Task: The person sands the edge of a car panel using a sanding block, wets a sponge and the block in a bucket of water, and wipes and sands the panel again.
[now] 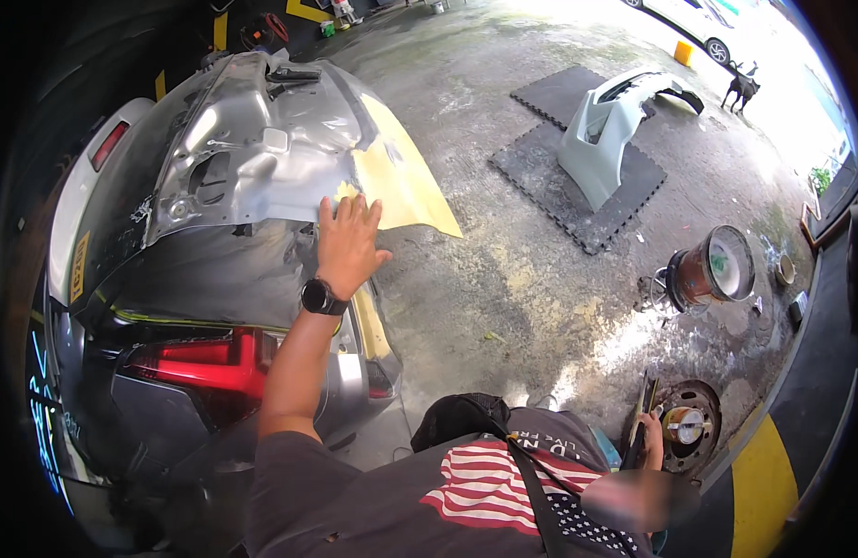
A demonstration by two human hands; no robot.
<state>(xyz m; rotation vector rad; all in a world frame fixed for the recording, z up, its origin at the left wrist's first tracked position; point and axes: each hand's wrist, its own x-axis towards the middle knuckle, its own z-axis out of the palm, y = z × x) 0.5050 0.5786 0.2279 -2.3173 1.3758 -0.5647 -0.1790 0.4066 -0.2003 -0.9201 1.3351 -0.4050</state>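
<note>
Nearest, a dark grey T-shirt with a red-and-white striped print (355, 502) fills the lower edge. To its right, the right hand (651, 442) is curled around a dark, elongated tool (645, 400); a blur and the tool's angle make its exact kind hard to tell. It is gripped upright, beside a rust-brown steel wheel rim (712, 409), in which a round yellow can (682, 426) sits, perhaps so the rim keeps it from tipping.

Ahead, the left hand (348, 246), wearing a round black watch (317, 298), grasps nothing: its fingers are spread over the near edge of a bare silver sheet-metal panel with a pale yellow coated side (401, 172). The flat hand gives broad contact with that edge. The panel lies ahead and left, above a glossy red tail light (220, 363).

Beyond, on the right, a rusty cylindrical drum (689, 279) lies tilted on the concrete. Farther off, a pale greenish-white bumper (615, 126) rests on black interlocking mats (541, 177), which probably shield it from the rough floor. Farthest are a black dog (742, 90) and a white car (689, 20).
</note>
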